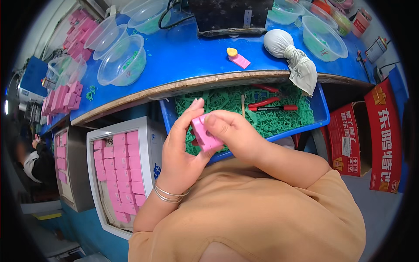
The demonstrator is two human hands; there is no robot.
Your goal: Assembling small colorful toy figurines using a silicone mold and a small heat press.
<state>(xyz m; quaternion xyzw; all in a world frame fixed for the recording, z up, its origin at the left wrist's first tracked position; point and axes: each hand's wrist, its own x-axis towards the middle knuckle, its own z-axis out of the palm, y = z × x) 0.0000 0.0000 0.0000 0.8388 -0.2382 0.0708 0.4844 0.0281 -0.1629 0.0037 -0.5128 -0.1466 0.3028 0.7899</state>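
Note:
A pink block (204, 136) with a dark hollow in its face is between my two hands, held above the near left part of a blue tray (322, 123). My left hand (178, 135), with bangles at the wrist, is wrapped round the block from the left. My right hand (231, 131) grips it from the right, its thumb pressed on the face near the hollow. Green stringy scraps (205, 101) fill the tray. On them lie red-handled pliers (264, 103), a black and red marker (277, 108) and a thin stick (243, 105).
Another pink block (239, 60) with a yellow piece and a knotted white cloth bag (279, 43) lie on the blue bench (187, 61). Clear bowls (122, 65) stand along it. A framed case of stacked pink blocks (120, 170) is at left, a red carton (349, 139) at right.

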